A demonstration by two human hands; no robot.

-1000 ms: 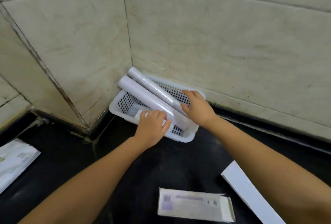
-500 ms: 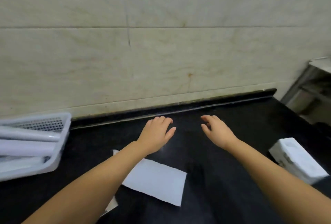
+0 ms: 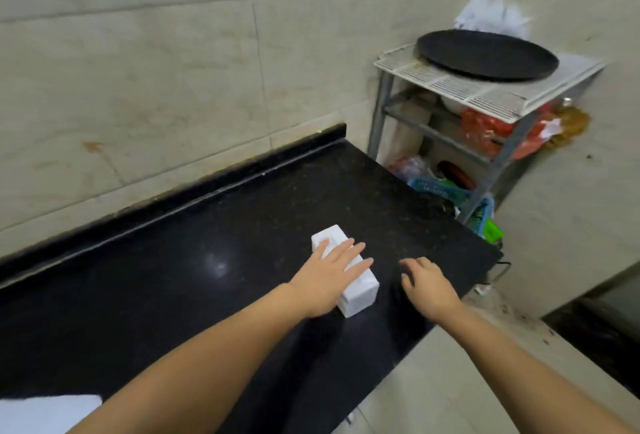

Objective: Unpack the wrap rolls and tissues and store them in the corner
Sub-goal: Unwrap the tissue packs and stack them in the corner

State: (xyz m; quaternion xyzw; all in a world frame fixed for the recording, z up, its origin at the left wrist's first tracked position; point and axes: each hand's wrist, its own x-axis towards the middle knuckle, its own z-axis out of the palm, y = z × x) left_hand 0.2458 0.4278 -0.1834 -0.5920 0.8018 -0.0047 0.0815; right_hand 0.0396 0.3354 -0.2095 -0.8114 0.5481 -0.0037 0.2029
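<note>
A white tissue pack (image 3: 360, 291) lies on the black counter (image 3: 194, 246) near its right end. My left hand (image 3: 329, 274) rests flat on top of the pack, fingers spread, not closed around it. A short way to the right of the pack, my right hand (image 3: 427, 283) hovers over the counter with its fingers apart and nothing in it. The basket with the wrap rolls is out of view.
A white sheet (image 3: 45, 413) lies at the counter's near left corner. The counter ends at the right, by a metal rack (image 3: 485, 94) that carries a round black pan (image 3: 485, 55) and bags on its lower shelves. A tiled wall runs behind.
My view has swung right, away from the corner basket with the wrap rolls. Both hands left the basket and moved along the counter; my left hand now lies on the tissue pack.
</note>
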